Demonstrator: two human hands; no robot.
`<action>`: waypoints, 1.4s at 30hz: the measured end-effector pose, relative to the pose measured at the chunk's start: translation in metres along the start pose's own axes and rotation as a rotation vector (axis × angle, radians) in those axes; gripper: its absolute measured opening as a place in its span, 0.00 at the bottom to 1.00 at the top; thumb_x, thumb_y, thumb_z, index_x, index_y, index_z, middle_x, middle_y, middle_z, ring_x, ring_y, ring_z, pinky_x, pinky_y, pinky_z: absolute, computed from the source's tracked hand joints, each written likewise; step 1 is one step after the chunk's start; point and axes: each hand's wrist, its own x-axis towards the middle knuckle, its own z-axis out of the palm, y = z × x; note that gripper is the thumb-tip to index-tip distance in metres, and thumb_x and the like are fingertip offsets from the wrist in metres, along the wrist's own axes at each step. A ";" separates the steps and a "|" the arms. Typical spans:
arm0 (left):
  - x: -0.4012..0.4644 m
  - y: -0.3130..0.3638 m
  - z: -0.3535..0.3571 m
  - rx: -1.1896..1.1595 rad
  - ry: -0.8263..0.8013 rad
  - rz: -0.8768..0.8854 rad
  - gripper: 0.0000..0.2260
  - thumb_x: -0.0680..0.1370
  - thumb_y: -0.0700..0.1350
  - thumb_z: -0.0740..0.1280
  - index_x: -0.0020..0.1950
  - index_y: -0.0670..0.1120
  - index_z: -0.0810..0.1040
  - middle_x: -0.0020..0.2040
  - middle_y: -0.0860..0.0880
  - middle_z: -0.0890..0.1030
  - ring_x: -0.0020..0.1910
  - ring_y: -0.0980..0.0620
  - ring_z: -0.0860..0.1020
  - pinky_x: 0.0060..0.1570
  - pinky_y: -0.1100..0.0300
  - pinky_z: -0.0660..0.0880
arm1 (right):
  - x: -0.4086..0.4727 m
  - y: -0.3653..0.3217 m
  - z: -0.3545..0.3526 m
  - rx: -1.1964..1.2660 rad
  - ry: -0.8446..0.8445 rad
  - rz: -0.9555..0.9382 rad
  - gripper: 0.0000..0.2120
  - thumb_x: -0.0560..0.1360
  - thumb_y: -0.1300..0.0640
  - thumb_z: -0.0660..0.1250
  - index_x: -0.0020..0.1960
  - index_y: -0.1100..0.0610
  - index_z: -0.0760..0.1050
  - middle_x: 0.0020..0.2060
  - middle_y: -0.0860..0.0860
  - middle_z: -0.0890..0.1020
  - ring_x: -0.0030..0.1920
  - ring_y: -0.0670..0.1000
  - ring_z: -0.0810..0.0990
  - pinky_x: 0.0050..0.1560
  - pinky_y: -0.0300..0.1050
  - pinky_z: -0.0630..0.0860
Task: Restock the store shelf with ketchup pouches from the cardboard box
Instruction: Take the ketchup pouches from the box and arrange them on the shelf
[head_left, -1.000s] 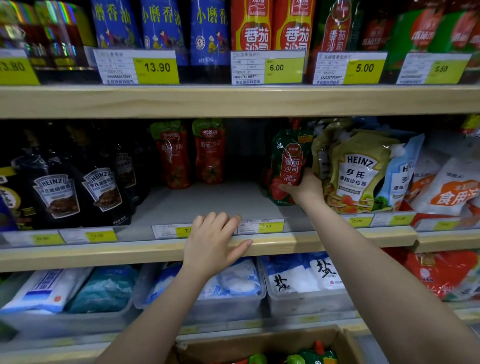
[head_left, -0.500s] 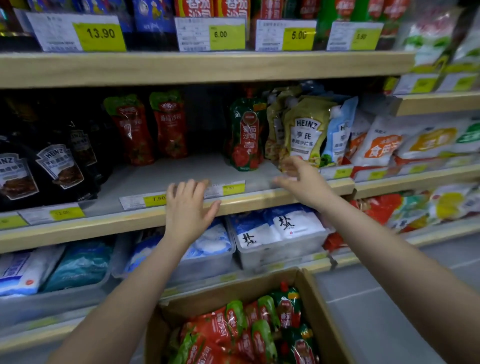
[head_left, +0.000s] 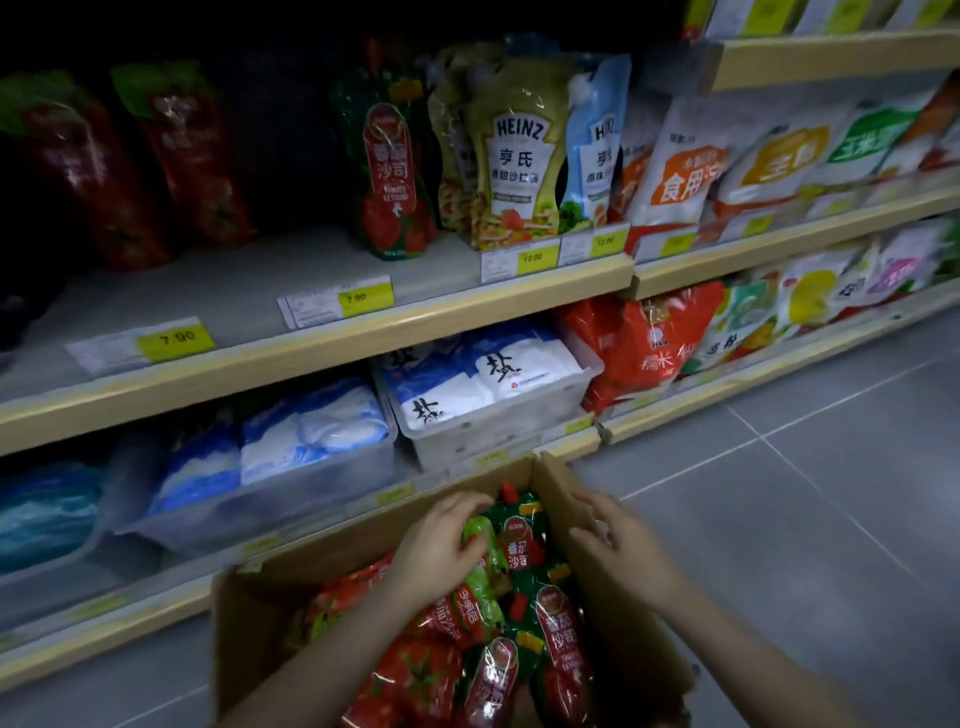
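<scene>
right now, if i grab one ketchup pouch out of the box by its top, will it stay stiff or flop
Probably flop some: the ketchup pouches in the cardboard box lie slumped over one another, so the film looks soft. The glossy wrap may be slippery. The left hand already curls onto a pouch; the one upright on the shelf stands on its base, so setting it down base first should work.

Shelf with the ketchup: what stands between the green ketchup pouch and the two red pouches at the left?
Nothing: the head view shows bare shelf board between the green ketchup pouch and the red pouches.
</scene>
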 end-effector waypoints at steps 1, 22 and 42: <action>0.000 -0.004 0.011 -0.004 -0.042 -0.004 0.16 0.77 0.48 0.63 0.65 0.51 0.71 0.62 0.54 0.75 0.62 0.57 0.72 0.61 0.61 0.69 | -0.003 0.010 0.007 0.024 -0.022 0.028 0.22 0.76 0.54 0.63 0.70 0.49 0.64 0.67 0.49 0.71 0.62 0.47 0.72 0.59 0.38 0.71; 0.036 -0.011 0.094 -0.153 -0.250 -0.142 0.08 0.75 0.46 0.68 0.54 0.51 0.77 0.53 0.51 0.80 0.50 0.53 0.77 0.51 0.55 0.76 | 0.000 0.046 0.032 0.244 -0.022 0.006 0.23 0.79 0.57 0.55 0.65 0.32 0.58 0.59 0.29 0.67 0.57 0.24 0.67 0.51 0.20 0.68; 0.048 0.067 -0.080 -0.517 0.074 -0.046 0.18 0.67 0.42 0.76 0.50 0.55 0.73 0.46 0.53 0.77 0.46 0.57 0.79 0.52 0.58 0.77 | 0.039 -0.072 -0.029 0.422 -0.112 -0.129 0.07 0.74 0.62 0.66 0.50 0.55 0.80 0.41 0.50 0.84 0.42 0.48 0.82 0.40 0.36 0.78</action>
